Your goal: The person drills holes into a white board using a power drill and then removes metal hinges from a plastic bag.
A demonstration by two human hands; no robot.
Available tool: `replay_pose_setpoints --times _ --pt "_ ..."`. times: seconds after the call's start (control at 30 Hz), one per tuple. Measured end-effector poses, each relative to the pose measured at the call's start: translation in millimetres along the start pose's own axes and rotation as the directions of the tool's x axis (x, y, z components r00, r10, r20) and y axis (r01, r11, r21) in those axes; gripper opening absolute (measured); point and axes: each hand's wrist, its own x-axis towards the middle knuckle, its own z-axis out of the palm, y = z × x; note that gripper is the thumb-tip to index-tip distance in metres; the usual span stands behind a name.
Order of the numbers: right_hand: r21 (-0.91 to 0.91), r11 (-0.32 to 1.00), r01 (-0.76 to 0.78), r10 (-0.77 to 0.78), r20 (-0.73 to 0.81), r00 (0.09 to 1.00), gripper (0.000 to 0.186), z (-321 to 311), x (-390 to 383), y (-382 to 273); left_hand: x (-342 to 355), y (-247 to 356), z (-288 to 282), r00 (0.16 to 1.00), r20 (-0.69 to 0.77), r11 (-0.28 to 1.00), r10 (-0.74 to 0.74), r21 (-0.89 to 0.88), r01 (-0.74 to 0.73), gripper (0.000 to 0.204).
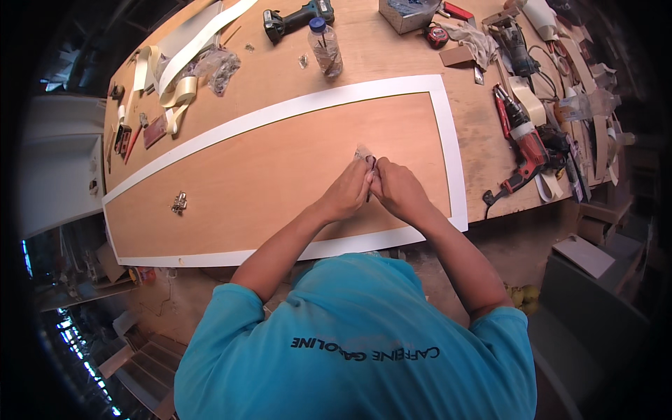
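Both hands meet over the right half of a wooden panel [280, 168] with a white border. My left hand [348, 187] is closed, its fingertips pinching a small clear plastic bag [362, 151]. My right hand [397, 185] is closed on the same bag, its fingers against the left hand's. A thin dark piece shows just below the fingertips; what it is I cannot make out. On the panel's left part lies a small metal hinge [179, 203], apart from both hands.
Beyond the panel stand a blue-capped plastic bottle [325, 50] and a cordless drill [297, 19]. A red power drill [526, 150] lies on the right, a tape measure [437, 36] farther back. Rolls of pale edging strip [183, 91] and a crumpled plastic bag [220, 70] lie at left.
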Motion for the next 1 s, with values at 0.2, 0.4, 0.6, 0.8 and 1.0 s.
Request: replay_pose_setpoints --times 0.2,0.4,0.6,0.8,1.0 --pt "-0.148 0.987 0.065 -0.071 -0.035 0.997 0.023 -9.1 -0.4 8.1 0.3 -9.5 8.3 0.998 0.024 0.996 0.056 -0.071 -0.054 0.019" --pt "-0.153 0.988 -0.033 0.005 -0.179 0.984 0.016 -13.1 11.1 21.0 3.5 -12.7 18.9 0.997 0.001 0.948 -0.072 -0.31 0.069 0.024" --pt "0.209 0.961 -0.18 0.217 -0.169 0.961 0.01 -17.9 18.4 27.6 -16.9 -13.9 5.9 0.978 -0.043 0.914 -0.204 -0.365 0.175 0.027" --pt "-0.185 0.982 -0.023 -0.007 -0.156 0.988 0.013 -6.9 31.7 23.3 -25.7 -27.1 11.7 0.963 -0.155 0.881 -0.222 -0.455 0.13 0.029" --pt "0.567 0.779 -0.268 0.24 0.125 0.963 0.015 10.5 30.1 6.8 -57.3 -62.8 7.5 0.793 -0.368 0.715 -0.485 -0.69 0.117 0.043"
